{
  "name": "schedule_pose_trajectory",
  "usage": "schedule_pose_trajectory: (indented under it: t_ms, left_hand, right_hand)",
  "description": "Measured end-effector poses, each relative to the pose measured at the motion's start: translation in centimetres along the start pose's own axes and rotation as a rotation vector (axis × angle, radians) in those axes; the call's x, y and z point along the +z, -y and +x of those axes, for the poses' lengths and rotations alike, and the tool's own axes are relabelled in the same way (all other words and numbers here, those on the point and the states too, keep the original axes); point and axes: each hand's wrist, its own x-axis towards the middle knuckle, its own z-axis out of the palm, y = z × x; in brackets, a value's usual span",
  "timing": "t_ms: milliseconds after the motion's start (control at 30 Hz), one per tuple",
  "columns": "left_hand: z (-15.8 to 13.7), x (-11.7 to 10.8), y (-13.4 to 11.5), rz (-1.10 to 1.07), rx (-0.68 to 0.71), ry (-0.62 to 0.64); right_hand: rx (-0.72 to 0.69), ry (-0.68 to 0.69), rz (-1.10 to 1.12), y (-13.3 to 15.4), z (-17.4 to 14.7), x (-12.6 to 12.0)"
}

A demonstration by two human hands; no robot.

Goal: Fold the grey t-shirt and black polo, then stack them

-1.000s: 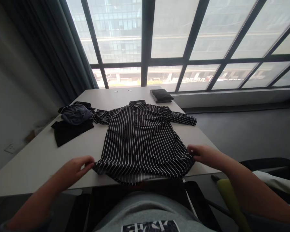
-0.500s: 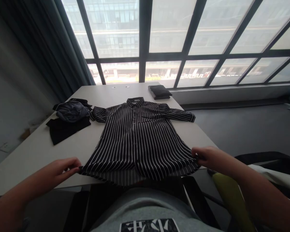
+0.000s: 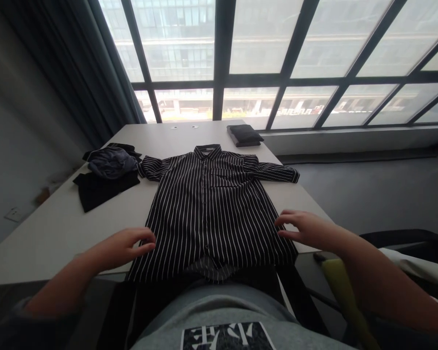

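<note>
A black shirt (image 3: 211, 214) with white stripes lies front up on the table, its collar toward the window and both sleeves spread sideways. Its hem hangs over the near table edge, and the middle of the hem curls to show the inside. My left hand (image 3: 126, 245) is over the shirt's lower left side, thumb and fingers apart, holding nothing. At the lower right side, my right hand (image 3: 302, 228) is open too, fingertips at the fabric's edge. Whether either hand touches the cloth I cannot tell.
On the white table (image 3: 160, 136), a heap of dark clothes (image 3: 111, 167) lies at the left. Folded dark garments (image 3: 244, 135) are stacked at the far right corner. A chair with pale cloth (image 3: 416, 265) stands at the right, near a yellow-green object (image 3: 337, 277).
Both hands have let go of the hem corners and moved inward and slightly up along the shirt's sides. The hem, stretched wide before, has dropped over the table edge.
</note>
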Motion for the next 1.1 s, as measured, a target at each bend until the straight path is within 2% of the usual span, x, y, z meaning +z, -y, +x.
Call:
schedule_pose_trajectory:
  t_ms: [67, 133, 233, 333, 400, 467, 600, 700, 800, 900, 967, 1033, 1100]
  left_hand:
    - [3.0, 1.7, -0.8, 0.094, 0.087, -0.147]
    - [5.0, 3.4, -1.7, 0.193, 0.184, -0.246]
    - [5.1, 5.6, -3.1, 0.271, 0.372, -0.211]
    - [3.0, 7.3, -3.3, 0.329, 0.495, -0.110]
    - [1.7, 8.1, -2.7, 0.373, 0.482, -0.093]
    - [1.1, 8.5, -2.2, 0.369, 0.425, -0.115]
    - [1.5, 8.0, -2.2, 0.288, 0.342, -0.102]
    - [1.9, 7.8, -3.3, 0.320, 0.310, -0.046]
    - [2.0, 8.6, -4.3, 0.344, 0.340, -0.088]
    - [2.3, 9.2, -4.6, 0.360, 0.330, -0.118]
    - [2.9, 8.6, -4.5, 0.275, 0.259, -0.118]
    - [3.8, 7.4, -4.1, 0.129, 0.162, -0.145]
    - [4.8, 6.1, -3.6, 0.056, 0.092, -0.230]
  right_hand:
    - [-0.068, -0.100, -0.024, 1.2, 2.6, 0.7]
    - [-0.158, -0.136, -0.059, 2.7, 4.8, 1.8]
    - [-0.310, -0.169, -0.118, 4.7, 5.6, 4.1]
    - [-0.495, -0.196, -0.103, 5.9, 3.7, 6.7]
    - [-0.582, -0.158, -0.104, 6.2, 2.3, 8.4]
    - [-0.606, -0.129, -0.127, 6.2, 1.7, 9.8]
    - [-0.595, -0.208, -0.094, 6.1, 2.2, 11.2]
    - [-0.612, -0.265, -0.070, 6.6, 2.7, 11.1]
    - [-0.588, -0.269, -0.096, 7.5, 2.9, 10.9]
    - [-0.493, -0.257, -0.077, 7.9, 3.6, 10.7]
    - [-0.418, -0.274, -0.073, 8.0, 4.3, 10.5]
    - [-0.362, -0.354, -0.093, 8.0, 4.9, 10.2]
    - [-0.396, -0.452, -0.124, 8.5, 5.1, 9.9]
